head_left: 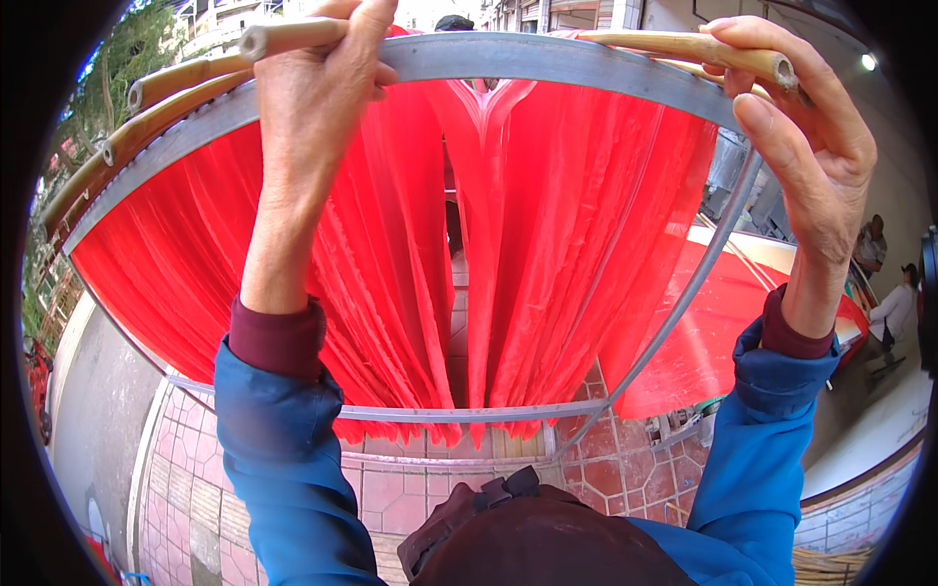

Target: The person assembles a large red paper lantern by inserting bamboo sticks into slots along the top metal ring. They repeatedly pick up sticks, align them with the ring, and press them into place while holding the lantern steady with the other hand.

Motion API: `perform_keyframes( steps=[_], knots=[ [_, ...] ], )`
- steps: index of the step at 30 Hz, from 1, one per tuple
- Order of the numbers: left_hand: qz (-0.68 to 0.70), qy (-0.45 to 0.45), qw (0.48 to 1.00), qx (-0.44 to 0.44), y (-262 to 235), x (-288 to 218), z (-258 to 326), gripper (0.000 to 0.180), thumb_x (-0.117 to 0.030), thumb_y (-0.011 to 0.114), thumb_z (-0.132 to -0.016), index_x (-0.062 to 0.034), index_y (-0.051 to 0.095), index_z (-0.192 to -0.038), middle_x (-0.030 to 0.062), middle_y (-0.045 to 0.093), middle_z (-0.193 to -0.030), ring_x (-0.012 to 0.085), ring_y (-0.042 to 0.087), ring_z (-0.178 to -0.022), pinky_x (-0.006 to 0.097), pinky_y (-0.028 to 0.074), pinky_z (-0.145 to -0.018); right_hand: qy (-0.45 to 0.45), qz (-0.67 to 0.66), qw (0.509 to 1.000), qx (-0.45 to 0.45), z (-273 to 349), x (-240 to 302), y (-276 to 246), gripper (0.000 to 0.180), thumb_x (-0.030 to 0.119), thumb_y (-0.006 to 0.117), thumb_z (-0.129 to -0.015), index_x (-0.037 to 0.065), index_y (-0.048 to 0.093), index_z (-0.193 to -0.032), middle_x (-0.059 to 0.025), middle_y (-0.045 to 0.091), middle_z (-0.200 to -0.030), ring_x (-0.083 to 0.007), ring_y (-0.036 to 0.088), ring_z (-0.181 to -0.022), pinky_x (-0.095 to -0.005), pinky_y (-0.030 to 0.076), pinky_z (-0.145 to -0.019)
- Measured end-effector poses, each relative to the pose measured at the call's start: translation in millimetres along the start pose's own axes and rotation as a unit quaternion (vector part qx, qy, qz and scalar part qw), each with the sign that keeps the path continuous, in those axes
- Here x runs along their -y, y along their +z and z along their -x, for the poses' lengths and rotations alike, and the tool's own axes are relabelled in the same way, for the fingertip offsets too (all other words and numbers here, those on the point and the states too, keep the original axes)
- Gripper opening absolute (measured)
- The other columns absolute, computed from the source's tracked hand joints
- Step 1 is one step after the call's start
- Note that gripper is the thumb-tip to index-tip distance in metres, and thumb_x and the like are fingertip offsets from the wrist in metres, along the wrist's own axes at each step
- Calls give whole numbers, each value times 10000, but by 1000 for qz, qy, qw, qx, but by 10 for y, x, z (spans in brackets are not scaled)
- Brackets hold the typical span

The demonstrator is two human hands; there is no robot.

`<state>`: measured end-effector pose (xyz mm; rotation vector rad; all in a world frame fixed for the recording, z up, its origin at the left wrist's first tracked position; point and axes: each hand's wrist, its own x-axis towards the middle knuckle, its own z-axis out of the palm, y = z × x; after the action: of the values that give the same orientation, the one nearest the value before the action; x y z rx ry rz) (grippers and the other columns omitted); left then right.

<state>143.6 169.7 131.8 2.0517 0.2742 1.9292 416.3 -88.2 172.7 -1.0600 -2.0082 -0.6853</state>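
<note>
Both my arms are raised to a grey metal rack (469,59) hung with long red sheets (391,234). My left hand (318,122) is closed around a bamboo pole (293,39) above the rack's upper bar, its hollow end sticking out to the left. At the right, my right hand (816,146) grips the end of another bamboo pole (684,44), fingers over the top and thumb below. Between my hands the sheets fall in two gathered groups with a narrow gap. Their thin material cannot be told exactly.
More bamboo poles (176,83) lie across the rack's left side. A slanting metal bar (674,313) runs down at the right, beside a flat red sheet (684,342). Below is tiled pavement (391,498), with a road (88,410) to the left. Two people (891,313) are at the far right.
</note>
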Motion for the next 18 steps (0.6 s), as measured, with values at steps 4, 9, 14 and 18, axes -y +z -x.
perform_keyframes(
  steps=[4, 9, 14, 18],
  knots=[
    [83, -73, 993, -30, 236, -185, 94, 191, -182, 672, -1009, -24, 696, -904, 30, 660, -684, 100, 631, -607, 257, 486, -545, -2, 2, 1000, -6, -90, 154, 63, 329, 179, 676, -995, 88, 671, -1311, -126, 681, -1298, -235, 644, -1234, -410, 494, -1101],
    [39, -16, 998, -41, 442, -381, 95, 280, -191, 650, -1028, -13, 667, -812, -9, 574, -603, 62, 540, -516, 233, 421, -467, -105, -55, 990, -80, -260, 165, 327, 365, 99, 749, -892, -2, 677, -1235, -108, 697, -1098, -156, 631, -994, -309, 486, -860],
    [37, 26, 999, 4, 490, -432, 51, 341, -175, 636, -1025, 6, 653, -736, -2, 566, -587, 69, 543, -505, 248, 418, -452, -133, -146, 979, -45, -244, -58, 277, 392, 4, 761, -837, -66, 660, -1210, -110, 693, -1028, -128, 613, -933, -279, 475, -810],
    [57, 8, 998, -1, 498, -410, 52, 317, -191, 644, -1025, -5, 670, -769, 3, 594, -614, 69, 565, -526, 242, 433, -468, -122, -131, 984, -28, -224, -22, 230, 399, -4, 765, -830, -63, 662, -1211, -108, 697, -1024, -138, 636, -938, -289, 495, -817]
  ],
)
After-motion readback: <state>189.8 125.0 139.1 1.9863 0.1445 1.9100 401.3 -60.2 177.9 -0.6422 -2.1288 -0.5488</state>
